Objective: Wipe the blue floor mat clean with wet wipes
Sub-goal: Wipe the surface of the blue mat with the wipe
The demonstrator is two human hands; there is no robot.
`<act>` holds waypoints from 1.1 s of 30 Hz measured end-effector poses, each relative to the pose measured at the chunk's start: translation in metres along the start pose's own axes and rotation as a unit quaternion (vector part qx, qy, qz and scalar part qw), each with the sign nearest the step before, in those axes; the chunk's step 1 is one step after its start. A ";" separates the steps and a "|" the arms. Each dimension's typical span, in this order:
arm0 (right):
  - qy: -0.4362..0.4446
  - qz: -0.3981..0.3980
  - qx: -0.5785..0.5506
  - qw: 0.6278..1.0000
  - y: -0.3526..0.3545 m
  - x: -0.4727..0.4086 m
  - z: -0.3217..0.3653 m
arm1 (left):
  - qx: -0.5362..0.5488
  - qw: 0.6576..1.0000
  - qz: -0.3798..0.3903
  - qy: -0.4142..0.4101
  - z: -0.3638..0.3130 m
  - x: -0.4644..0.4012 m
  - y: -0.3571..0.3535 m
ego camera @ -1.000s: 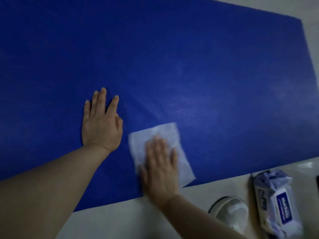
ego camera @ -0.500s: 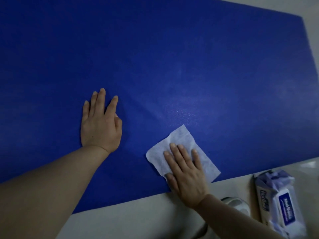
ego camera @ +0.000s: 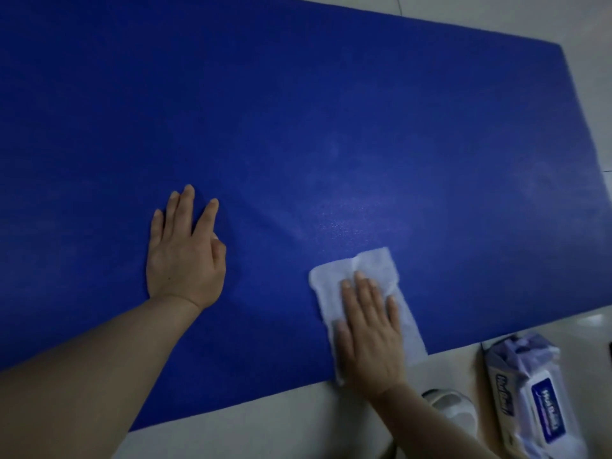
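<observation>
A large blue floor mat (ego camera: 298,127) covers most of the view, lying on a pale tiled floor. My left hand (ego camera: 183,253) rests flat on the mat with straight fingers, left of centre. My right hand (ego camera: 367,329) presses flat on a white wet wipe (ego camera: 371,270) spread on the mat near its front edge. The wipe's near corner reaches the mat's front edge. A faint damp sheen shows on the mat just beyond the wipe.
A pack of wet wipes (ego camera: 533,399) with a blue label lies on the pale floor (ego camera: 265,429) at the lower right. A white slipper-like object (ego camera: 453,409) sits beside it, partly hidden by my right forearm.
My right hand has slid the wipe to the right along the mat's front edge. My left hand has stayed in place.
</observation>
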State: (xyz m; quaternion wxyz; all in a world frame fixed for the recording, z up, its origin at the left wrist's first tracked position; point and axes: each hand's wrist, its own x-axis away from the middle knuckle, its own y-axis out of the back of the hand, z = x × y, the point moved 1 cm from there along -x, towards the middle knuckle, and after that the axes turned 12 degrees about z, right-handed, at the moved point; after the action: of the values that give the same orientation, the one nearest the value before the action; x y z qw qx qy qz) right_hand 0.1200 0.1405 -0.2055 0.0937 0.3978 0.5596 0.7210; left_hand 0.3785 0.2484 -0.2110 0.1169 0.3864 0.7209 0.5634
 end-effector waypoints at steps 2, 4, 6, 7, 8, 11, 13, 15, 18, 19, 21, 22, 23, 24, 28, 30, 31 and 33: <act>-0.054 -0.004 -0.022 0.998 -0.002 -0.003 -0.013 | -0.004 1.000 -0.005 -0.003 0.000 -0.001 -0.001; -0.112 -0.026 -0.039 0.993 -0.005 -0.008 -0.006 | -0.003 1.000 -0.006 -0.006 0.002 -0.001 -0.002; -0.102 -0.032 -0.043 0.993 -0.001 -0.013 0.018 | 0.001 1.000 -0.008 -0.004 0.003 -0.001 -0.003; -0.056 -0.030 -0.023 0.998 0.001 -0.015 0.030 | 0.002 1.000 -0.011 -0.004 0.003 -0.001 -0.004; 0.000 -0.022 0.005 1.000 0.001 -0.017 0.039 | 0.002 1.000 -0.012 -0.006 0.003 -0.002 -0.004; 0.043 -0.022 0.026 0.998 0.008 -0.033 0.026 | 0.006 1.000 -0.004 -0.005 0.004 -0.002 -0.003; -0.036 -0.057 -0.019 0.998 0.013 -0.046 0.001 | 0.006 1.000 -0.002 -0.003 0.003 -0.001 -0.003; -0.093 -0.065 -0.059 0.992 0.015 -0.055 -0.014 | 0.012 1.000 -0.006 -0.003 0.003 -0.002 -0.004; -0.089 -0.072 -0.063 0.991 0.014 -0.057 -0.013 | 0.017 1.000 -0.004 0.007 0.002 -0.001 -0.003; -0.082 -0.073 -0.066 0.992 0.013 -0.056 -0.012 | 0.030 0.999 -0.009 0.017 -0.001 0.000 -0.002; -0.063 -0.075 -0.071 0.993 0.016 -0.058 -0.013 | 0.083 0.995 -0.030 0.041 -0.012 -0.007 0.005; -0.050 -0.078 -0.077 0.993 0.020 -0.064 -0.015 | 0.112 0.992 -0.037 0.047 -0.022 -0.015 0.009; -0.037 -0.083 -0.082 0.992 0.025 -0.073 -0.016 | 0.137 0.989 -0.041 0.036 -0.035 -0.027 0.013; -0.027 -0.090 -0.087 0.992 0.032 -0.085 -0.017 | 0.158 0.986 -0.045 0.010 -0.050 -0.041 0.017; -0.028 -0.095 -0.144 0.985 0.071 -0.149 -0.023 | 0.224 0.971 -0.053 -0.059 -0.118 -0.114 0.027; -0.005 -0.086 -0.149 0.985 0.091 -0.178 -0.025 | 0.245 0.968 -0.049 -0.039 -0.149 -0.146 0.026; 0.016 -0.076 -0.134 0.988 0.100 -0.189 -0.025 | 0.246 0.968 -0.046 -0.028 -0.161 -0.160 0.024; 0.047 -0.035 -0.086 0.995 0.112 -0.207 -0.024 | 0.215 0.976 -0.031 -0.021 -0.180 -0.184 0.017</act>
State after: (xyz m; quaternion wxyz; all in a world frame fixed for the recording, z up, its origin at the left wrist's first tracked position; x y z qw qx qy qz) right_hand 0.2761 -0.0374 -0.2054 0.1261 0.3337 0.5127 0.7810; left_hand 0.4015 -0.0070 -0.1838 0.0640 0.3916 0.8343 0.3829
